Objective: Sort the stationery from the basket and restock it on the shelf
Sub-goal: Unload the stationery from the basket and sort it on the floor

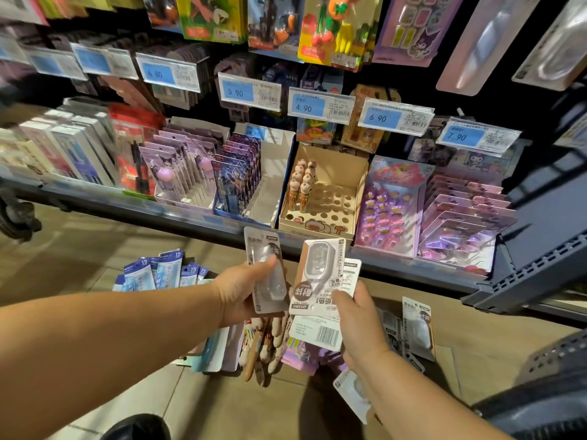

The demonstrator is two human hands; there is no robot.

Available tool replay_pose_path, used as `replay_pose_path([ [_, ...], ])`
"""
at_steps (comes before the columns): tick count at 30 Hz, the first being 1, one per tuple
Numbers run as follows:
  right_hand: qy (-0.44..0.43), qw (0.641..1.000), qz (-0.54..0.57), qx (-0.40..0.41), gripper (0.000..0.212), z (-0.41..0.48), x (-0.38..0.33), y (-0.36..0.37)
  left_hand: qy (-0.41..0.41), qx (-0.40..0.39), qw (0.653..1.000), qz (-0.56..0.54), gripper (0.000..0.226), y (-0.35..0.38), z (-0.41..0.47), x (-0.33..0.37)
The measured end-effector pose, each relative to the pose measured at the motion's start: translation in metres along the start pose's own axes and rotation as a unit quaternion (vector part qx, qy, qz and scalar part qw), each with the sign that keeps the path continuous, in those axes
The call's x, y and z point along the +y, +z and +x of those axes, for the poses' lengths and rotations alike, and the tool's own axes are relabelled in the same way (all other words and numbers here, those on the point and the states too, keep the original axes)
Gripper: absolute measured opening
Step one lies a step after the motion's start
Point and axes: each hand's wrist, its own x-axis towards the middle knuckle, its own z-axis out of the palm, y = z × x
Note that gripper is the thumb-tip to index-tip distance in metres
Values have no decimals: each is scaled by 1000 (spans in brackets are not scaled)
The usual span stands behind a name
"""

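Observation:
My left hand [241, 293] grips one white blister pack [265, 265], thumb across its front. My right hand [359, 325] holds a small fan of similar white blister packs [320, 281], the front one upside down, with a barcode card showing below. Both hands are in front of the lower shelf [190, 220]. Below them, on the floor, lie loose stationery items: wooden character pens [263, 347], blue 15-packs [158, 271] and more white blister packs [416, 325]. No basket is plainly visible.
The shelf carries display boxes: purple carded pens [178, 173], blue carded pens [235, 179], a cardboard pen holder with many bare holes [320, 201], pink card sets [390, 208]. Price tags [251, 92] hang above. A dark shelf edge [540, 274] juts out at right. My shoe [139, 428] is at the bottom.

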Motion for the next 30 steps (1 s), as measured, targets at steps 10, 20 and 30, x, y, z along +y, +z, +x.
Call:
replay_pose_path([
  [10, 55, 990, -42, -126, 26, -4, -7, -1, 24, -65, 996, 53, 63, 2, -1, -4],
  [20, 86, 993, 58, -49, 50, 0, -19, 1, 57, -22, 994, 86, 60, 6, -6, -7],
  [30, 179, 979, 91, 37, 28, -18, 31, -4, -10, -41, 991, 129, 51, 34, -12, -60],
])
